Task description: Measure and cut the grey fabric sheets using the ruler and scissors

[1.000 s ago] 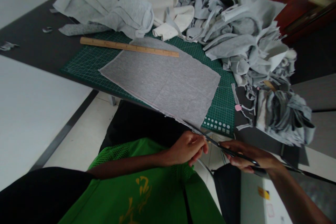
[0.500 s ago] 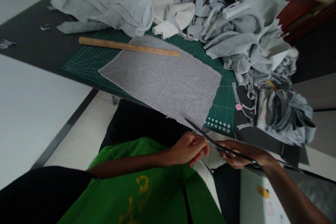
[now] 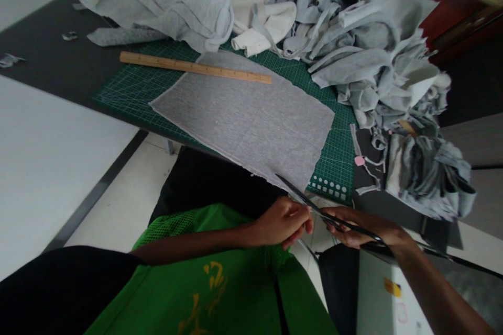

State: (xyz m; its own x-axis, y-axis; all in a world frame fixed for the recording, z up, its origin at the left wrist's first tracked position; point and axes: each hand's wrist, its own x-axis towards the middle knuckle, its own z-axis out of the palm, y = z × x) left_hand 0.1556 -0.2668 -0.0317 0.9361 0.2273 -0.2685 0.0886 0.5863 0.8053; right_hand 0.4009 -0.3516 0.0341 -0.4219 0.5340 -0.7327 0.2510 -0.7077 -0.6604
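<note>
Scissors shifted slightly, ruler across cloth, scraps beyond

Dim, soft light, faint glint on the scissors, wide-angle stretching at edges, fine detail blurred

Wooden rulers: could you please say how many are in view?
1 for certain: a wooden ruler lies partly on the grey cloth, partly over the green cutting mat. A light-brown strip is partly hidden among the fabric scraps at right; I cannot tell whether it is another.
</note>
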